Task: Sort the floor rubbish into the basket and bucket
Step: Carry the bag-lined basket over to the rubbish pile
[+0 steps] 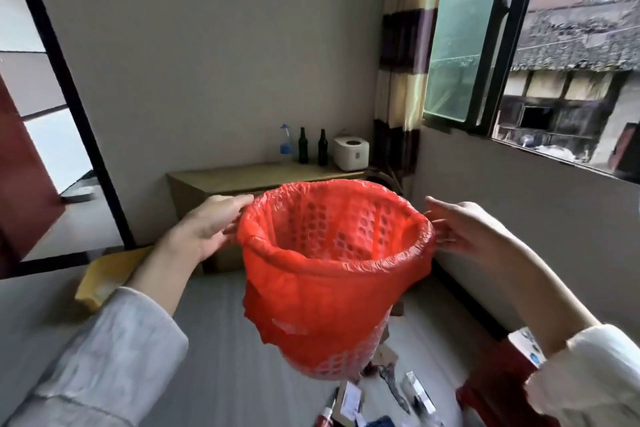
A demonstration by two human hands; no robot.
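The basket (332,274) sits in the centre of the frame, held up off the floor between both hands. It is a perforated plastic waste basket lined with a thin red bag (311,302) whose edge is folded over the rim. It looks light and fairly stiff, but the liner is soft, slippery film that could slide or tear, so the firm rim under the fold seems the best place to grip.

The left hand (207,225) pinches the rim at centre left, thumb on top and fingers curled beneath. The right hand (460,229) holds the opposite rim at centre right, with its fingers bent against the bag.

Rubbish (381,395) lies scattered on the floor at the bottom of the frame, below the basket. Its packaging print is too blurred to read, and no other brand or writing is legible.
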